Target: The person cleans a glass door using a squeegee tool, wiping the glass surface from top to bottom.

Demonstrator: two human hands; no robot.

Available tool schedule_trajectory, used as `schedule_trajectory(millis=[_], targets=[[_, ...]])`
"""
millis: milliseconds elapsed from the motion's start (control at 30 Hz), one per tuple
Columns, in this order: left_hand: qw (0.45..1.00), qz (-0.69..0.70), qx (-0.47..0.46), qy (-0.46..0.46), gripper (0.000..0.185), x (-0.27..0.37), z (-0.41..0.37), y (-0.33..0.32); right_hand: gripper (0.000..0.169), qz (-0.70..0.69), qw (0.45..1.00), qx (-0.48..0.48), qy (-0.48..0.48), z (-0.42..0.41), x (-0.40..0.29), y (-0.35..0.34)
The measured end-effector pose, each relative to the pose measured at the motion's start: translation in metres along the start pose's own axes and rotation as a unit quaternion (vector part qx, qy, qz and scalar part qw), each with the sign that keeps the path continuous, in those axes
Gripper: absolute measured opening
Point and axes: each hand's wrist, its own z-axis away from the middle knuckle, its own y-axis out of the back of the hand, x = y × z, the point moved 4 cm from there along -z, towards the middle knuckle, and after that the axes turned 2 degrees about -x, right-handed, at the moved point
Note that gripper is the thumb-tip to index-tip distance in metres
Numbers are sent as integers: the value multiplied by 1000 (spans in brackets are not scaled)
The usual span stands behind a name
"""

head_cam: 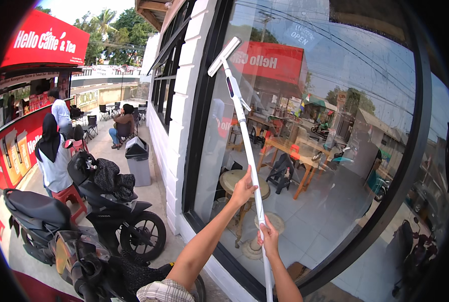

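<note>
My left hand (pixel 244 187) is closed around the white pole (pixel 249 147) of a long-handled window squeegee. Lower on the same pole, my right hand (pixel 270 234) grips it too. The squeegee's wide white head (pixel 224 56) is up at the upper left of a large glass pane (pixel 322 230), tilted, beside the black window frame (pixel 195 166). Whether its blade touches the glass is hard to tell. Just below the head, the pole carries a white body with a dark strip and a trigger-like lever (pixel 244 104). The pole's lower end runs out of view.
Parked motorcycles (pixel 143 234) stand close on my left, near a grey trash bin (pixel 138 166). Several people are by a red kiosk (pixel 24 154) and chairs. Behind the glass are a round table (pixel 234 179) and wooden tables (pixel 285 147), mixed with street reflections.
</note>
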Motion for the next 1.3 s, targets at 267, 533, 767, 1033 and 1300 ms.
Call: schedule_trajectory(millis=[267, 533, 767, 1033, 1300], targets=[[998, 64, 24, -18, 73, 25, -20, -28, 44, 20, 999, -10, -27, -1, -57, 23], [983, 134, 15, 125, 70, -83, 120, -65, 43, 21, 997, 25, -74, 101, 91, 71], [970, 116, 63, 204, 73, -136, 238, -92, 39, 121, 982, 82, -121, 199, 187, 106], [987, -33, 11, 159, 72, -85, 187, -58, 34, 30, 993, 111, -39, 155, 168, 54], [997, -76, -5, -13, 71, 7, 72, -50, 32, -48, 992, 116, 26, 58, 74, 7]])
